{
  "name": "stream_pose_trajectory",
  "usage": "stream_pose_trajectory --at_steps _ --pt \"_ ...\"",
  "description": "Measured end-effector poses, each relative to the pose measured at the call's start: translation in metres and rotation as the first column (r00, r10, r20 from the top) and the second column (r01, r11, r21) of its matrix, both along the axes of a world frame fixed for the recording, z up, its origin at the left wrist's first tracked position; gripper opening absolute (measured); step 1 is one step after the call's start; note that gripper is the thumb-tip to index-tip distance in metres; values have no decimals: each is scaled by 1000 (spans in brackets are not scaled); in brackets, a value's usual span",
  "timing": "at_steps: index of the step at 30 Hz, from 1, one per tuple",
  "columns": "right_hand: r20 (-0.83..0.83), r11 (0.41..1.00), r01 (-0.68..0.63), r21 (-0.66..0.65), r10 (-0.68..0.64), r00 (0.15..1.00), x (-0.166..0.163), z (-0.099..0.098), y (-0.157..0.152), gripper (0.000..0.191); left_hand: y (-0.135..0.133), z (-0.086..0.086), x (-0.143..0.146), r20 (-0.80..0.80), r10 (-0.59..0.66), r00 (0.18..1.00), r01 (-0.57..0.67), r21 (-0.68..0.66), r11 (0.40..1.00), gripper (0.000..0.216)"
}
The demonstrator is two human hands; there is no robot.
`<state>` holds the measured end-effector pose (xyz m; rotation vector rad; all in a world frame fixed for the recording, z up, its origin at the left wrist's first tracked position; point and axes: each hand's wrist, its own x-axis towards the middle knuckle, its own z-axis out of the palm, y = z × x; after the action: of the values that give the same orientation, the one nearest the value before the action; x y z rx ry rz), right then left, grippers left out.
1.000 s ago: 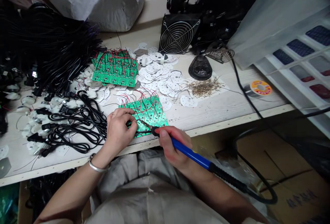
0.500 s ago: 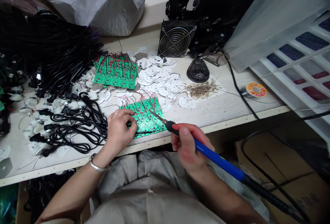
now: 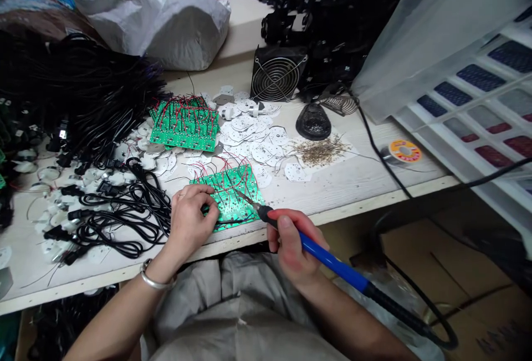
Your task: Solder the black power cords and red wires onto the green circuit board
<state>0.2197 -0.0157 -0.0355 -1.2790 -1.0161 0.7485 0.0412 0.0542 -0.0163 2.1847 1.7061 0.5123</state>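
In my right hand [image 3: 297,242] is a soldering iron [image 3: 328,256] with a blue handle, gripped like a pen. Its metal tip points left, over the middle of a green circuit board panel [image 3: 245,197] with red and black wires standing up from it. My left hand [image 3: 193,214] rests at the panel's left edge, thumb and forefinger curled together; what is between the fingertips is hidden. A black cable end lies along the panel's near edge, close to these fingers. Behind it, a second wired green panel [image 3: 183,132] sits on white disc-shaped boards [image 3: 253,131].
Bundled black cables [image 3: 120,211] lie left of my left hand. At the back stand a fan [image 3: 276,76] and a soldering iron stand [image 3: 313,123]. A solder spool [image 3: 403,152] sits at right, near a plastic drawer cabinet [image 3: 453,101]. The iron's cord crosses the table edge.
The view has shifted slightly, so the table sits lower in the picture. The iron's tip has moved a little left over the panel. My left hand stays at the panel's left edge.
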Motion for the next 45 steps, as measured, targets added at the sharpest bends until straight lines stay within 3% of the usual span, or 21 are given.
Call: stream_pose_trajectory --at_steps 11,26,39,45 --pt "84 999 9 -50 -5 996 -1 -2 -1 26 0 1 1 38 15 999 -16 6 1000 13" --pt "48 1000 -4 -29 6 999 -1 -3 -1 23 -2 0 -3 90 -8 996 5 31 999 15" --pt "198 997 -79 -25 82 977 -1 1 -5 24 0 1 -3 43 -102 994 100 42 994 12" --pt "239 995 -99 2 96 966 -7 0 -2 21 8 2 -7 65 -200 978 198 38 979 14"
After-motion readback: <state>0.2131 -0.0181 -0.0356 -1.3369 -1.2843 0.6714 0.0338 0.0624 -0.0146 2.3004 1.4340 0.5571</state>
